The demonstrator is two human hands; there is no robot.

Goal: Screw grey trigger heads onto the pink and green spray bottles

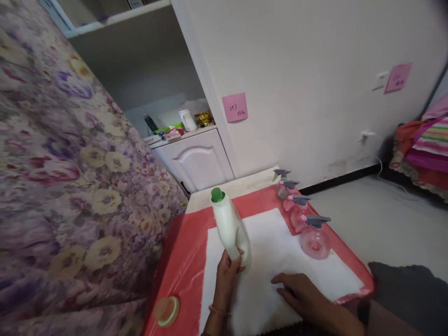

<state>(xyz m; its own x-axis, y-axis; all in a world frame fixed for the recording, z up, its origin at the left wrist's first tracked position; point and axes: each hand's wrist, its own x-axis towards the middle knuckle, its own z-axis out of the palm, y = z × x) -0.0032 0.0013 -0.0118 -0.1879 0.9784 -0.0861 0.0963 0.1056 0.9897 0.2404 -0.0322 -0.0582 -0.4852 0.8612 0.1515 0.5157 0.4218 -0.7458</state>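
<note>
My left hand [229,270] is wrapped round the lower handle of a pale green bottle [227,224], which leans to the left above a white cloth [268,238]. The bottle's green mouth [217,196] shows without a cap over it. Over the cloth's lower right part, my right hand [296,289] holds nothing, with the thumb and index finger apart. A round cap with a green rim [167,311] lies on the red table cover [182,252] at the lower left. Several spray bottles, the nearest a pink one [315,240], line the right edge.
A floral curtain [87,186] hangs on the left. Behind the table are a white cabinet [199,161] with small items on its shelf and a wall with pink notes [235,107]. A dark grey object [408,296] is at the lower right.
</note>
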